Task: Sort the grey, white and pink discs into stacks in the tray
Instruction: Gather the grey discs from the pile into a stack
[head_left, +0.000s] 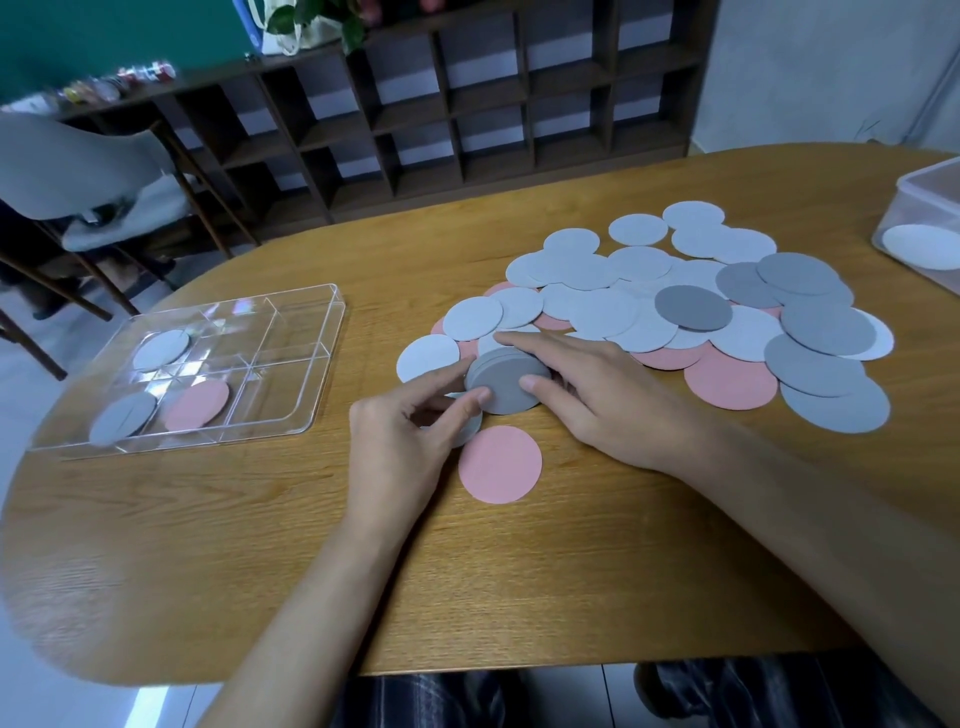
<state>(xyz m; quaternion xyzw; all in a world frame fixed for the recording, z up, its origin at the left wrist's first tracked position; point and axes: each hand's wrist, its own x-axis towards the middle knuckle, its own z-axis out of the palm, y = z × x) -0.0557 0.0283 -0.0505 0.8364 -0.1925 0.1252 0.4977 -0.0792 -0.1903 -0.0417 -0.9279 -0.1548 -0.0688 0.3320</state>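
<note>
A small stack of grey discs (506, 382) sits at the near left end of a big loose pile of grey, white and pink discs (675, 306). My left hand (410, 441) pinches the stack's left edge between thumb and fingers. My right hand (597, 395) holds its right side, index finger along the far edge and thumb on top. A single pink disc (500, 464) lies on the table just below the stack. The clear divided tray (311, 364) stands to the left and holds a white disc (161, 349), a grey disc (123, 417) and a pink disc (198, 404) in separate compartments.
A clear plastic box (924, 208) with a white disc inside stands at the table's far right edge. A grey chair (93, 176) and a dark wooden shelf unit (467, 104) stand beyond the wooden table (208, 545).
</note>
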